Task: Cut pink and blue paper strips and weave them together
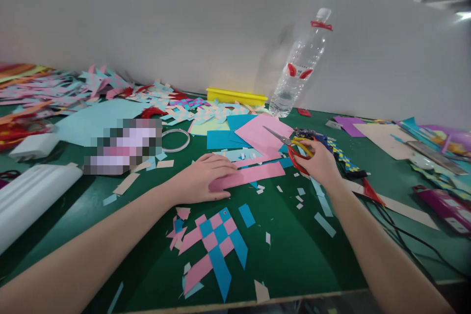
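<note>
Two hands: left hand flat on pink paper strip, right hand fingers clenched around red scissors.

Two bare forearms, left hand and right hand ungloved, without sleeves or jewellery.

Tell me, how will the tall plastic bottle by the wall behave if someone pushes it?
The plastic bottle would probably tip easily: it stands tall and narrow on the green table. It looks nearly empty, so likely light for its size. Once down, its round body could roll toward the yellow tray.
</note>
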Action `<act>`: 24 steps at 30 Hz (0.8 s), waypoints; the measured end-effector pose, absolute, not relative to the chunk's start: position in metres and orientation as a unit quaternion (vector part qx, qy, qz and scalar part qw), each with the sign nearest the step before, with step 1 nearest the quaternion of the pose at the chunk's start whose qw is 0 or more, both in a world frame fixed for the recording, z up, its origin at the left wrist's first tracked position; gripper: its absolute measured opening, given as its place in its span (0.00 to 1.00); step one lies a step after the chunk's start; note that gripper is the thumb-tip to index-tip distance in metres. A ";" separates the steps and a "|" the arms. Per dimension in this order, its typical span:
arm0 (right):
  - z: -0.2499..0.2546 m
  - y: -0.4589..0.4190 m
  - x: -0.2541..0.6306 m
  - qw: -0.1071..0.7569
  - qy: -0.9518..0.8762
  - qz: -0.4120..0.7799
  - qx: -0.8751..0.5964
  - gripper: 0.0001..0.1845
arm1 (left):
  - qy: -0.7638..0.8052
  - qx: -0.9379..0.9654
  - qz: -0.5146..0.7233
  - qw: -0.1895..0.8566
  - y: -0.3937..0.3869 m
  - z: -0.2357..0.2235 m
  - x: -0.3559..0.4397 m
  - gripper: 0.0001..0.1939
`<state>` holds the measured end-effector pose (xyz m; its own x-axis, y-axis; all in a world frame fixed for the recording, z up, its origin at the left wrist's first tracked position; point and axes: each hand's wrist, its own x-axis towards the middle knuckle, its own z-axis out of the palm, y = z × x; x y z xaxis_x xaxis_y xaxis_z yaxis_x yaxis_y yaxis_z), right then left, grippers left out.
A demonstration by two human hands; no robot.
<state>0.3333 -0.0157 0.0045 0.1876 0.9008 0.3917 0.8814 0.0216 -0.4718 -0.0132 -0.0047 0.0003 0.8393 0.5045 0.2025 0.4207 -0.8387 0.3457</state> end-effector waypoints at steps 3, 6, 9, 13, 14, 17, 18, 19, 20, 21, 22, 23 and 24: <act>-0.007 -0.009 0.343 0.308 -0.631 0.000 -0.713 0.27 | 0.236 0.955 0.131 0.123 -0.005 0.001 -0.015 0.26; -0.016 -0.005 0.350 0.306 -0.638 -0.009 -0.707 0.28 | 0.232 0.957 0.138 0.109 -0.004 0.001 -0.019 0.21; -0.022 -0.002 0.351 0.290 -0.665 -0.029 -0.688 0.26 | 0.222 0.959 0.151 0.093 -0.002 0.000 -0.023 0.17; -0.025 -0.003 0.346 0.250 -0.696 -0.071 -0.669 0.22 | 0.212 0.962 0.161 0.063 -0.001 -0.001 -0.025 0.15; -0.024 -0.003 0.344 0.244 -0.697 -0.077 -0.669 0.21 | 0.210 0.963 0.163 0.052 -0.001 -0.001 -0.025 0.15; -0.017 -0.008 0.334 0.255 -0.698 -0.084 -0.664 0.18 | 0.207 0.964 0.165 0.000 -0.002 -0.001 -0.025 0.15; -0.014 -0.010 0.329 0.265 -0.701 -0.085 -0.657 0.17 | 0.207 0.964 0.164 -0.021 -0.002 -0.001 -0.026 0.16; -0.010 -0.012 0.324 0.277 -0.706 -0.088 -0.646 0.17 | 0.208 0.964 0.163 -0.042 -0.002 -0.001 -0.026 0.16; -0.007 -0.015 0.317 0.288 -0.715 -0.090 -0.630 0.17 | 0.208 0.963 0.161 -0.060 -0.002 -0.001 -0.026 0.17; -0.002 -0.019 0.311 0.301 -0.727 -0.096 -0.610 0.16 | 0.209 0.961 0.162 -0.076 -0.002 -0.001 -0.027 0.17; 0.002 -0.023 0.303 0.310 -0.742 -0.101 -0.586 0.16 | 0.211 0.959 0.166 -0.089 -0.003 0.000 -0.027 0.17; 0.007 -0.027 0.295 0.315 -0.757 -0.106 -0.562 0.15 | 0.214 0.957 0.171 -0.098 -0.003 0.001 -0.028 0.17; 0.013 -0.031 0.287 0.312 -0.776 -0.107 -0.538 0.14 | 0.218 0.954 0.179 -0.104 -0.004 0.002 -0.028 0.17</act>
<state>0.2873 -0.0307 0.0128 -0.2258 0.7683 0.5989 0.9016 0.3976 -0.1701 -0.0282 -0.0037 0.0017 0.8407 0.3796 0.3863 0.4537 -0.8831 -0.1198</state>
